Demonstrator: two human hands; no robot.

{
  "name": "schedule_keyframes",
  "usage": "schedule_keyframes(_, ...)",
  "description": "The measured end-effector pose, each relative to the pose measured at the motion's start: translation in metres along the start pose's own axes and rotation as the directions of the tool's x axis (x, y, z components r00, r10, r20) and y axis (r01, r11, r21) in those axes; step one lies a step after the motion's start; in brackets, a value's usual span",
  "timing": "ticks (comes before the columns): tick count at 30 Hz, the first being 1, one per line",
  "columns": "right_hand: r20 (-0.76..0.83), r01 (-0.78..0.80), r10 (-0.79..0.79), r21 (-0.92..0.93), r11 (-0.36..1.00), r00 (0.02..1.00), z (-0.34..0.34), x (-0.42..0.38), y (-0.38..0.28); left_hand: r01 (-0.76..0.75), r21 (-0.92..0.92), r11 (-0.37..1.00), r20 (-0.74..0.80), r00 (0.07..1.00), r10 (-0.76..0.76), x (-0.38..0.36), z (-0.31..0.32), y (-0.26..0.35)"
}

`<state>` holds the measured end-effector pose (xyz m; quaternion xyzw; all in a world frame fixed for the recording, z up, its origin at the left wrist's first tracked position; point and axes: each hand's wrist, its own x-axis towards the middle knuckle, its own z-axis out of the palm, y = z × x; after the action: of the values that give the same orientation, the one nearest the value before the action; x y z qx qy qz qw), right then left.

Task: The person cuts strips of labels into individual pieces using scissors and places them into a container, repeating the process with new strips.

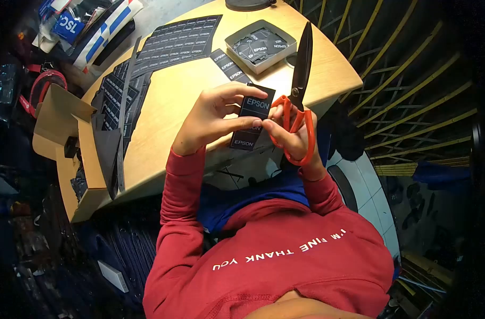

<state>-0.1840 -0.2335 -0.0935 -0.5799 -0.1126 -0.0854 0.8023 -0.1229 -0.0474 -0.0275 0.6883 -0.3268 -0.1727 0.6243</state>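
Observation:
My left hand (210,114) pinches a short black strip of EPSON labels (244,142) between thumb and fingers, holding it up over the table's front edge. Several white EPSON prints run down the strip. In my right hand (291,135) is a pair of scissors (301,69) with orange handles, its dark blades together and pointing up, away from me. My right thumb tip reaches the strip's right edge. Just beyond my hands lies another strip of EPSON labels (229,66), beside a grey box (260,67) of loose cut EPSON labels.
Large black EPSON sheets (178,42) lie at the back left of the wooden table (173,101). More sheets and a long dark ruler-like strip (126,106) lie along its left edge, near an open cardboard box (93,159). At right stands a folding yellow-and-black lattice gate (412,106).

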Motion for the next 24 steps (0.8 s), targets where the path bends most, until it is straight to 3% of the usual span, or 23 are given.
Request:
schedule_keyframes(3, -0.060, -0.019, 0.022, 0.037, 0.999, 0.998, 0.010, 0.000, 0.000, -0.057, -0.017, 0.998, 0.004, 0.998, 0.057, -0.007, 0.004, -0.005)
schedule_keyframes(5, -0.093, 0.006, -0.004, 0.020, 1.000, 0.996, 0.014, 0.002, 0.004, -0.006, -0.070, 0.998, -0.106, 0.994, -0.002, -0.014, 0.008, -0.004)
schedule_keyframes(8, -0.108, 0.025, -0.020, 0.048, 0.999, 0.994, 0.016, 0.003, 0.004, -0.028, -0.065, 0.997, -0.145, 0.989, 0.018, -0.021, 0.009, -0.010)
schedule_keyframes(10, -0.025, 0.109, -0.111, -0.079, 0.991, 0.993, 0.012, 0.002, 0.005, -0.031, -0.086, 0.996, -0.147, 0.989, 0.018, -0.024, 0.008, -0.010)
schedule_keyframes(13, 0.050, 0.046, -0.047, 0.025, 0.999, 0.998, 0.001, -0.008, 0.008, -0.067, -0.099, 0.993, -0.168, 0.985, 0.050, -0.026, 0.002, -0.008)
schedule_keyframes(14, 0.060, -0.051, 0.055, -0.069, 0.996, 0.997, -0.005, -0.011, 0.005, -0.098, -0.091, 0.991, -0.183, 0.980, 0.081, -0.027, -0.001, -0.007)
schedule_keyframes(18, 0.177, -0.182, 0.237, -0.279, 0.943, 0.955, -0.029, -0.026, 0.002, -0.069, -0.081, 0.994, -0.225, 0.973, 0.050, -0.033, -0.012, 0.003)
schedule_keyframes(19, 0.182, -0.182, 0.239, -0.281, 0.942, 0.954, -0.036, -0.030, 0.002, -0.072, -0.081, 0.994, -0.231, 0.972, 0.051, -0.034, -0.016, 0.003)
schedule_keyframes(21, 0.250, -0.118, 0.261, -0.473, 0.873, 0.932, -0.044, -0.036, 0.004, -0.048, -0.035, 0.998, -0.222, 0.974, 0.040, -0.037, -0.024, 0.003)
schedule_keyframes(24, 0.285, -0.076, 0.250, -0.507, 0.858, 0.925, -0.044, -0.042, -0.003, -0.033, -0.044, 0.998, -0.228, 0.973, 0.022, -0.038, -0.026, 0.006)
